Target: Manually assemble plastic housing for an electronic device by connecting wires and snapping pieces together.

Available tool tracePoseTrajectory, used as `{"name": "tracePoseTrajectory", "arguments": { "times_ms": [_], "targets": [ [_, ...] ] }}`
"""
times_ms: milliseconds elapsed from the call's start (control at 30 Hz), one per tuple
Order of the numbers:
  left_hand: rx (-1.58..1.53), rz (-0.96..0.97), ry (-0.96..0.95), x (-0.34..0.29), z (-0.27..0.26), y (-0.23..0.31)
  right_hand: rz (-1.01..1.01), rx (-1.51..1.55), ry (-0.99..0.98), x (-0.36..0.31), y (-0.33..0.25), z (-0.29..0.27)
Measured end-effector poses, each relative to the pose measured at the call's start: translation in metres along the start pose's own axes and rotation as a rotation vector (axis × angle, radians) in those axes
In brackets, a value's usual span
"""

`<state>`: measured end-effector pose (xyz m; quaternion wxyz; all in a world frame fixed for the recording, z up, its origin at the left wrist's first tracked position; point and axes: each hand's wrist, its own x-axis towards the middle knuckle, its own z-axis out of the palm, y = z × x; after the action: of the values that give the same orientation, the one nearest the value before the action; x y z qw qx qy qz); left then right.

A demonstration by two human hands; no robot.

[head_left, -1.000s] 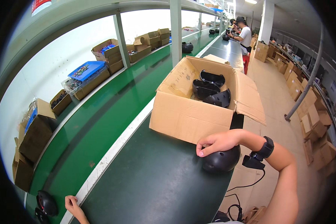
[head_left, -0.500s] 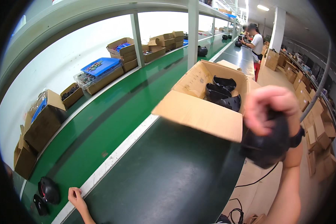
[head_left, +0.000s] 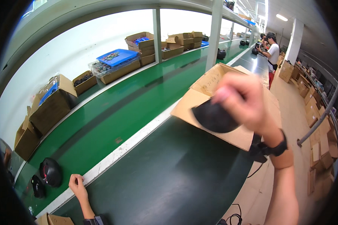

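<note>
In my right hand (head_left: 244, 101), raised over the near flap of an open cardboard box (head_left: 208, 80), is a black curved plastic shell (head_left: 216, 116). The fingers are closed around its upper edge and slightly blurred. My hand and the shell hide most of the box's inside. A black part (head_left: 258, 148) shows beneath my right wrist at the bench edge; its kind is unclear. My left hand (head_left: 77, 183) rests by the white rail (head_left: 112, 155), fingers curled, nothing visible in them. Left of it, a rounded black shell (head_left: 50, 172) and a smaller black piece (head_left: 37, 186) lie on the green belt.
A green conveyor belt (head_left: 139, 97) runs along the dark bench (head_left: 169, 168). Beyond it stand cardboard boxes (head_left: 52, 108) and a blue tray (head_left: 116, 57) of small parts. A metal post (head_left: 214, 37) rises behind the box. Far right, a person (head_left: 272, 52) stands at the line.
My right hand has swung left across the box with the black shell, now in front of the flap. The view has shifted, so the surroundings sit further right. My left hand stays by the rail.
</note>
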<state>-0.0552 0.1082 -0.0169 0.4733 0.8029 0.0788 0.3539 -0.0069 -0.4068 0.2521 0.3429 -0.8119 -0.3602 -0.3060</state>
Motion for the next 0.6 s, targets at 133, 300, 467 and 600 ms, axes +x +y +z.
{"name": "tracePoseTrajectory", "arguments": {
  "times_ms": [133, 300, 467, 600],
  "targets": [
    [-0.011, -0.006, 0.006, 0.000, 0.007, -0.002, -0.283, 0.201, -0.253, 0.000, -0.039, 0.082],
    [0.084, 0.025, 0.009, -0.001, 0.005, 0.005, -0.534, 0.443, -0.576, 0.013, -0.115, 0.141],
    [0.051, -0.021, 0.040, 0.003, 0.007, 0.007, -0.685, 0.524, -0.364, 0.062, -0.152, 0.210],
    [0.182, 0.246, 0.277, -0.002, 0.020, 0.012, -0.008, 0.834, -0.519, 0.063, -0.119, 0.279]
  ]
}}
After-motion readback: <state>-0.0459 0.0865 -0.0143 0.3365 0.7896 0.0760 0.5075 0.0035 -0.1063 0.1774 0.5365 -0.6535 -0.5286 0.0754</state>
